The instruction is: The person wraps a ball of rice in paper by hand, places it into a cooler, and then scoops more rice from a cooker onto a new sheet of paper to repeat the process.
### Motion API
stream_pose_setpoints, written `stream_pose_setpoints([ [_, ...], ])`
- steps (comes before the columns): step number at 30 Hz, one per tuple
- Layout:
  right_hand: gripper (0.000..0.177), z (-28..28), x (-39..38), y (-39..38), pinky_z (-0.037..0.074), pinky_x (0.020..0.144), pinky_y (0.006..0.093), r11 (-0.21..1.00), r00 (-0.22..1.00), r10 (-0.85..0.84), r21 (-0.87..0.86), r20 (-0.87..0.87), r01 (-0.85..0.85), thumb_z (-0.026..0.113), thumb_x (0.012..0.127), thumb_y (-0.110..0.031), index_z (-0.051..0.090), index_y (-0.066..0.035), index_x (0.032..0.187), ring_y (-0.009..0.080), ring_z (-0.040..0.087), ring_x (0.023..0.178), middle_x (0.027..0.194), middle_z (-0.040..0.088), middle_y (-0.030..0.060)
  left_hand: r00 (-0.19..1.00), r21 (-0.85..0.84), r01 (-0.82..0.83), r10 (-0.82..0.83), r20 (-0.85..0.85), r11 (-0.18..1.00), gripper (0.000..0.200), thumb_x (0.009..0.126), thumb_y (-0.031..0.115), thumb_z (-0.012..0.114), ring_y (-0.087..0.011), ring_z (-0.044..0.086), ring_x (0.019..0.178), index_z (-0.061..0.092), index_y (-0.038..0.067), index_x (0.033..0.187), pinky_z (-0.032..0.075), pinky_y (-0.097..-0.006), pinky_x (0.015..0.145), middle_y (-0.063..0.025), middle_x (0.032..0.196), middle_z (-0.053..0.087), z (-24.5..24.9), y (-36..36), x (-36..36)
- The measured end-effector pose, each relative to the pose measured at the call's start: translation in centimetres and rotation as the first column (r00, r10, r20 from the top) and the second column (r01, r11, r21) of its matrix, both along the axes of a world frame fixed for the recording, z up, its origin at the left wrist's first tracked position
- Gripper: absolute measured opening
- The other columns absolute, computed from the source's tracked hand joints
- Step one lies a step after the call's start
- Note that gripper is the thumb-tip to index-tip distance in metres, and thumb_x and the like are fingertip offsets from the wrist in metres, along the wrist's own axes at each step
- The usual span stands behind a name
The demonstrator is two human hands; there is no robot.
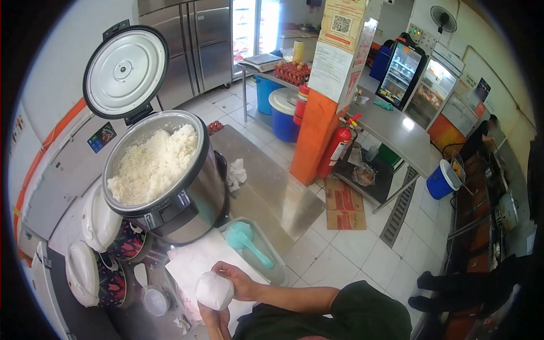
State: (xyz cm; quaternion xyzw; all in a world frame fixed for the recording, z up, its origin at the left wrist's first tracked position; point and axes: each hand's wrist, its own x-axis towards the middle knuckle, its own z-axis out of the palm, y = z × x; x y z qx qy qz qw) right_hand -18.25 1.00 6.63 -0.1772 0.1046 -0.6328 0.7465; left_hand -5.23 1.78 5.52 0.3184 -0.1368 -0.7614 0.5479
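A rounded white paper packet (215, 290) is held between my two hands, its contents hidden. My right hand (241, 283) grips its upper right side with bent fingers. My left hand (215, 318) closes on the packet's lower edge, partly hidden by it. Beneath them lies a stack of white wrapping paper (195, 259) on the metal table. A turquoise scoop (245, 241) rests in a clear plastic tray (277, 276) beside the paper. Behind stands a large rice cooker (192, 212), full of white rice (156, 164), with its lid (126, 71) raised.
Two patterned food warmers (122, 238) with white lids stand at left, near a clear cup (156, 300) and a white paddle (140, 274). An orange pillar (311, 141) with a fire extinguisher (338, 148) rises ahead. Egg trays (292, 72) sit on a farther table.
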Motion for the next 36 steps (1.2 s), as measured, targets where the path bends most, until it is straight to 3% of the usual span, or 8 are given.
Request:
stream_pose_setpoints([
  [8, 0.009, -0.8, -1.2, 0.9, 0.044, 0.080, 0.0225, 0.971, 0.793, -0.238, -0.163, -0.561, 0.177, 0.046, 0.099, -0.008, 0.053, -0.004, 0.103, 0.0061, 0.052, 0.088, 0.093, 0.055, 0.0014, 0.607, -0.413, 0.108, 0.269, 0.747, 0.904, 0.026, 0.079, -0.001, 0.063, -0.0150, 0.062, 0.092, 0.060, -0.005, 0.105, 0.048, -0.0283, 0.083, -0.0085, 0.099, 0.065, -2.5, -0.4, 3.2],
  [13, 0.010, -1.8, -0.5, 1.6, 0.043, 0.079, 0.0239, 0.961, 0.648, -0.276, -0.188, -0.710, 0.203, 0.045, 0.098, -0.005, 0.053, -0.001, 0.102, 0.0099, 0.052, 0.085, 0.092, 0.056, 0.0040, 0.723, -0.194, 0.194, -0.006, 0.691, 0.962, 0.022, 0.087, 0.010, 0.057, -0.0166, 0.061, 0.087, 0.060, -0.004, 0.104, 0.049, -0.0294, 0.078, -0.0094, 0.097, 0.063, -3.5, 0.6, 5.2],
  [15, 0.009, -1.7, -0.8, 1.7, 0.044, 0.078, 0.0250, 0.959, 0.559, -0.283, -0.222, -0.779, 0.177, 0.046, 0.097, -0.003, 0.053, -0.001, 0.102, 0.0118, 0.053, 0.084, 0.090, 0.056, 0.0054, 0.665, 0.022, 0.383, -0.293, 0.687, 0.923, 0.055, 0.097, 0.035, 0.044, -0.0269, 0.052, 0.109, 0.037, -0.005, 0.134, 0.041, -0.0376, 0.092, -0.0172, 0.124, 0.052, -4.3, 1.4, 6.2],
  [18, 0.009, -2.7, -0.8, 1.7, 0.044, 0.075, 0.0280, 0.951, 0.438, -0.307, -0.291, -0.845, 0.106, 0.048, 0.094, 0.000, 0.054, -0.001, 0.100, 0.0177, 0.055, 0.081, 0.088, 0.057, 0.0088, 0.923, -0.046, 0.114, -0.089, 0.375, 0.992, 0.060, 0.097, 0.041, 0.044, -0.0254, 0.054, 0.106, 0.039, -0.007, 0.134, 0.044, -0.0368, 0.090, -0.0155, 0.120, 0.055, -3.9, 2.6, 3.3],
  [19, 0.010, -3.2, -0.8, 1.8, 0.045, 0.073, 0.0300, 0.945, 0.418, -0.317, -0.321, -0.851, 0.062, 0.049, 0.092, 0.001, 0.054, -0.001, 0.100, 0.0217, 0.056, 0.080, 0.087, 0.057, 0.0108, 0.758, -0.087, 0.232, -0.124, 0.641, 0.969, 0.066, 0.095, 0.045, 0.050, -0.0252, 0.054, 0.105, 0.040, -0.008, 0.133, 0.045, -0.0346, 0.090, -0.0158, 0.119, 0.055, -3.5, 2.1, 3.2],
  [23, 0.017, -4.8, -0.8, 1.9, 0.046, 0.070, 0.0352, 0.906, 0.385, -0.399, -0.421, -0.832, 0.029, 0.052, 0.088, 0.006, 0.052, -0.003, 0.102, 0.0337, 0.057, 0.078, 0.088, 0.057, 0.0145, 0.718, 0.029, 0.188, -0.158, 0.677, 0.982, 0.075, 0.085, 0.047, 0.064, -0.0260, 0.054, 0.105, 0.041, -0.006, 0.132, 0.045, -0.0351, 0.089, -0.0176, 0.118, 0.055, -4.0, 2.6, 1.7],
  [30, 0.022, -5.7, -2.3, 1.3, 0.045, 0.062, 0.0382, 0.774, 0.293, -0.619, -0.630, -0.729, 0.068, 0.057, 0.083, 0.003, 0.055, -0.006, 0.103, 0.0335, 0.056, 0.075, 0.085, 0.055, 0.0144, 0.788, 0.167, 0.152, -0.222, 0.574, 0.974, 0.070, 0.083, 0.042, 0.069, -0.0252, 0.051, 0.111, 0.041, 0.009, 0.137, 0.041, -0.0374, 0.094, -0.0137, 0.121, 0.054, -6.6, 2.9, 0.0],
  [36, 0.020, -7.4, -5.7, 0.7, 0.045, 0.061, 0.0370, 0.679, 0.127, -0.733, -0.731, -0.668, 0.072, 0.058, 0.082, 0.001, 0.056, -0.005, 0.101, 0.0323, 0.055, 0.072, 0.088, 0.055, 0.0137, 0.794, 0.137, 0.255, -0.288, 0.535, 0.957, 0.045, 0.084, 0.012, 0.066, -0.0290, 0.060, 0.089, 0.050, -0.011, 0.118, 0.053, -0.0347, 0.075, -0.0221, 0.109, 0.059, -9.3, -1.3, -1.8],
])
